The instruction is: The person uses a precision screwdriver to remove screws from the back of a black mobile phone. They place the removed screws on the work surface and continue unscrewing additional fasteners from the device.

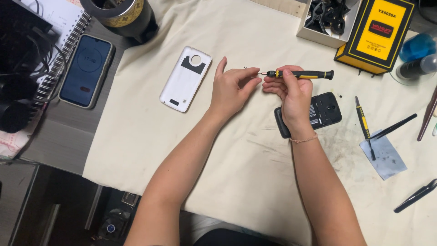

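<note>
My right hand (291, 93) grips a small black and yellow precision screwdriver (302, 74), held level with its tip pointing left. My left hand (231, 89) has its thumb and fingertips pinched at that tip; whether a screw sits there is too small to tell. Under my right wrist lies a black opened phone (321, 111) on the cream cloth (150, 136). A white phone back cover (185, 78) lies face down to the left of my left hand.
A second phone with a lit screen (86, 70) rests by a spiral notebook (59, 50) at left. A yellow and black box (375, 34), another screwdriver (364, 125), black tweezers (416, 196), a grey pad (384, 155) and bottles (416, 54) lie at right.
</note>
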